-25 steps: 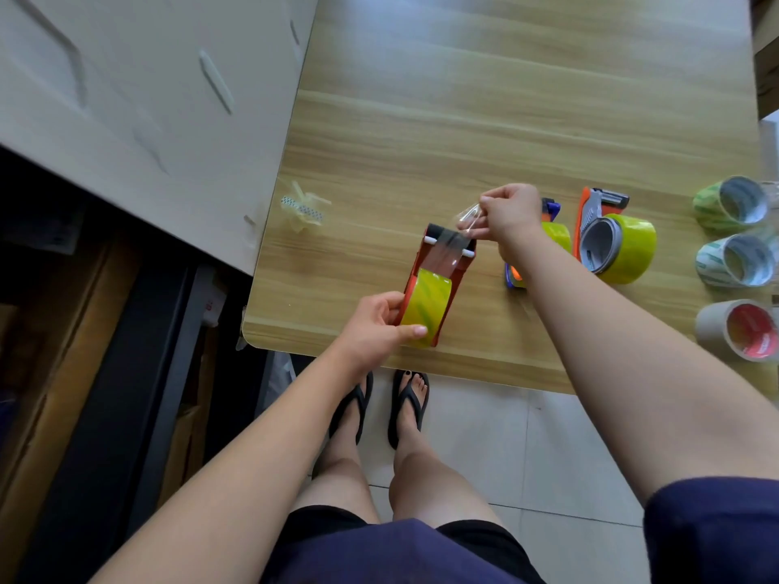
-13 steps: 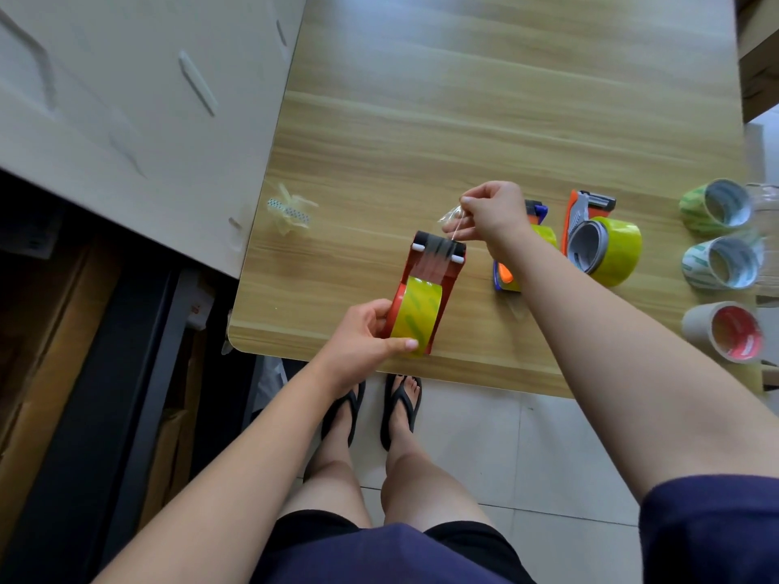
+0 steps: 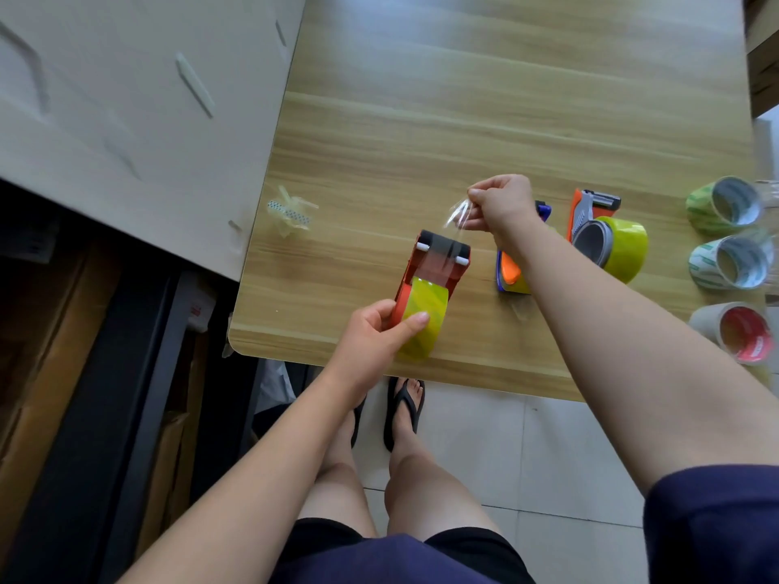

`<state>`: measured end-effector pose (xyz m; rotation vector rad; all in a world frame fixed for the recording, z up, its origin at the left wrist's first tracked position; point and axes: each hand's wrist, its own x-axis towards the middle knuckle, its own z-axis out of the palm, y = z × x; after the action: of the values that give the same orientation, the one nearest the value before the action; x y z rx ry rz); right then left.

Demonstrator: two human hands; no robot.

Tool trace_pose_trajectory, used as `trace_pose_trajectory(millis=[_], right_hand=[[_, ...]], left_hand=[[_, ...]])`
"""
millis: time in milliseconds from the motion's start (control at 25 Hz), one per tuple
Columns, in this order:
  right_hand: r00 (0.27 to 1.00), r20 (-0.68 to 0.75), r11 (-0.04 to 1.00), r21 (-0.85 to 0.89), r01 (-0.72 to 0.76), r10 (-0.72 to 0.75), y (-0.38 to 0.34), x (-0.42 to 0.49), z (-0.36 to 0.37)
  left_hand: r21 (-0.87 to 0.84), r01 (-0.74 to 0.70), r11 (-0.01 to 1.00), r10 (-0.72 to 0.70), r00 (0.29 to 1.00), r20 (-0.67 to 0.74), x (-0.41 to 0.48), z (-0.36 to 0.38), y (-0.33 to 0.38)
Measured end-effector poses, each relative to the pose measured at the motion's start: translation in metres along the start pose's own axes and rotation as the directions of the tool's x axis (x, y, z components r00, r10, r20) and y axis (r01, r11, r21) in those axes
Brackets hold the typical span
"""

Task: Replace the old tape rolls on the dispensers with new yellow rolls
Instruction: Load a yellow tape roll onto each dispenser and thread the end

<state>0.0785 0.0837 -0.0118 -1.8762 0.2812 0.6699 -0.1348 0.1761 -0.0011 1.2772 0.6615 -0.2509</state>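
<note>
A red tape dispenser (image 3: pixel 438 263) lies near the table's front edge with a yellow roll (image 3: pixel 423 316) mounted in it. My left hand (image 3: pixel 375 335) grips that roll and the dispenser's rear end. My right hand (image 3: pixel 501 206) pinches the crumpled free end of the tape (image 3: pixel 457 214), which stretches from the dispenser's black roller up to my fingers. A blue and orange dispenser (image 3: pixel 512 269) lies partly hidden under my right forearm. Further right lies an orange dispenser (image 3: pixel 590 221) carrying another yellow roll (image 3: pixel 624 248).
Two green-printed rolls (image 3: pixel 723 204) (image 3: pixel 731 263) and a roll with a red core (image 3: pixel 740 337) lie at the table's right edge. A wad of used tape (image 3: pixel 291 210) sits near the left edge. A white panel (image 3: pixel 126 99) borders the wooden table (image 3: pixel 463 99) on the left.
My right hand has risen and drawn away from the red dispenser, pulling the tape end out over the roller. My left hand has kept its hold on the roll.
</note>
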Motion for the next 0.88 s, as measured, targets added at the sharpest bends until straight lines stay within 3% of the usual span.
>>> trace_pose_trajectory(millis=[240, 480, 680, 880], right_hand=[[1.000, -0.003, 0.997, -0.076, 0.018, -0.018, 0.000, 0.012, -0.008], [1.000, 0.019, 0.999, -0.053, 0.012, -0.011, 0.000, 0.019, 0.000], [1.000, 0.007, 0.999, -0.033, 0.025, -0.025, -0.007, 0.028, -0.013], [0.998, -0.009, 0.997, -0.046, 0.056, -0.056, -0.018, 0.033, -0.012]], left_hand=[[-0.041, -0.022, 0.999, 0.025, 0.997, 0.070, -0.007, 0.000, 0.000], [-0.039, -0.023, 0.999, 0.022, 0.999, -0.042, -0.006, 0.001, 0.004], [-0.043, -0.036, 0.998, 0.039, 0.996, 0.079, -0.016, 0.007, 0.003], [-0.020, -0.081, 0.996, 0.080, 0.994, -0.074, -0.010, 0.010, 0.015]])
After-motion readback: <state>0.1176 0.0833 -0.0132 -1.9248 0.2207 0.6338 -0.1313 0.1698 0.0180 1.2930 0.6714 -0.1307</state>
